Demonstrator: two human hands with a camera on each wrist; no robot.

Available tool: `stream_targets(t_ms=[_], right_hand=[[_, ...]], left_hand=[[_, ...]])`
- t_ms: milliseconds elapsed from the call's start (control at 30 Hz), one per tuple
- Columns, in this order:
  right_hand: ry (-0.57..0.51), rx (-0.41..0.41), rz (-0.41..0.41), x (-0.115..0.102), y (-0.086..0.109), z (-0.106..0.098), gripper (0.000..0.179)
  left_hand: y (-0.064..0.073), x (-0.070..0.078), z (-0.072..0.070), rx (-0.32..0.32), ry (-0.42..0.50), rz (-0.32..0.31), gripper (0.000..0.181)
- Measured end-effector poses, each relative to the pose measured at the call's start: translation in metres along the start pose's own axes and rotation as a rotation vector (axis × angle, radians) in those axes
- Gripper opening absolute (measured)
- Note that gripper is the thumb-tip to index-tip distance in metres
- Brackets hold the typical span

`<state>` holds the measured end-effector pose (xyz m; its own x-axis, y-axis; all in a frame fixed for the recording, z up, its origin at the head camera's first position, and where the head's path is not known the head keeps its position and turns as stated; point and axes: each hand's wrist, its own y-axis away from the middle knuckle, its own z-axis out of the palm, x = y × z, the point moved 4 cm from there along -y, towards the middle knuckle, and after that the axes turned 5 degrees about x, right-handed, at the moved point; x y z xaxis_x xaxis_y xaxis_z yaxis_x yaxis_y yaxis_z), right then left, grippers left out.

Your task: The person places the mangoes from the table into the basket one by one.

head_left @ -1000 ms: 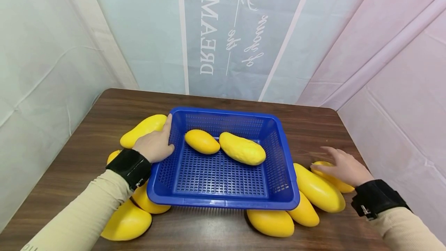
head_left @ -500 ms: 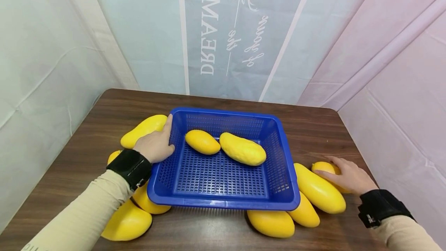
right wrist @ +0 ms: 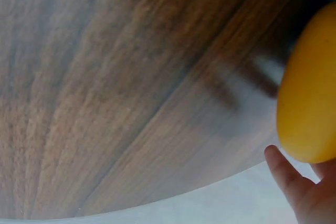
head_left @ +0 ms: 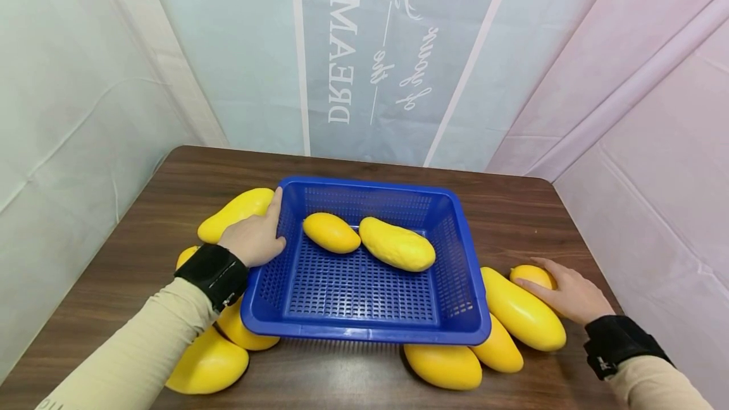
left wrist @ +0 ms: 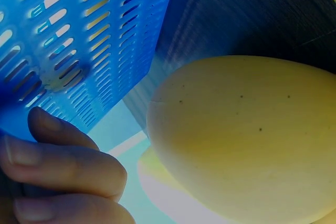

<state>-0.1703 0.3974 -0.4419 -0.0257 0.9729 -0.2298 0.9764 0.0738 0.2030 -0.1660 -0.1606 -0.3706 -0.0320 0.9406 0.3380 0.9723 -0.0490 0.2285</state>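
A blue perforated plastic basket (head_left: 364, 333) holds two yellow mangoes, a smaller one (head_left: 331, 233) and a longer, bumpy one (head_left: 397, 244). My left hand (head_left: 254, 239) grips its left rim, index finger stretched along the edge. In the left wrist view, curled fingers (left wrist: 68, 166) show against the outer wall, beside a large mango (left wrist: 241, 140). At the right, my right hand (head_left: 578, 295) holds a small orange-yellow mango (head_left: 534, 277), thumb on its near side and fingers over the far side. That same mango (right wrist: 310, 93) fills the right edge of the right wrist view.
Right of the basket lie a long mango (head_left: 524, 312) and two shorter ones (head_left: 498, 347) (head_left: 443, 366). Several more are on the left, including one at the back (head_left: 236, 215) and one in front (head_left: 207, 362). Cloth sheets (head_left: 376, 55) surround the brown wooden table (head_left: 336, 375).
My right hand has come down onto the small mango at the far right and closed its fingers round it. The left hand and the basket stay where they were.
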Motion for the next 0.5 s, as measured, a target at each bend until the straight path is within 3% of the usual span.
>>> stream_targets(t_ms=[500], right_hand=[[-0.029, 0.042, -0.008, 0.0013, -0.002, 0.0067, 0.085]], left_hand=[[-0.0007, 0.0001, -0.0005, 0.005, 0.005, 0.005, 0.095]])
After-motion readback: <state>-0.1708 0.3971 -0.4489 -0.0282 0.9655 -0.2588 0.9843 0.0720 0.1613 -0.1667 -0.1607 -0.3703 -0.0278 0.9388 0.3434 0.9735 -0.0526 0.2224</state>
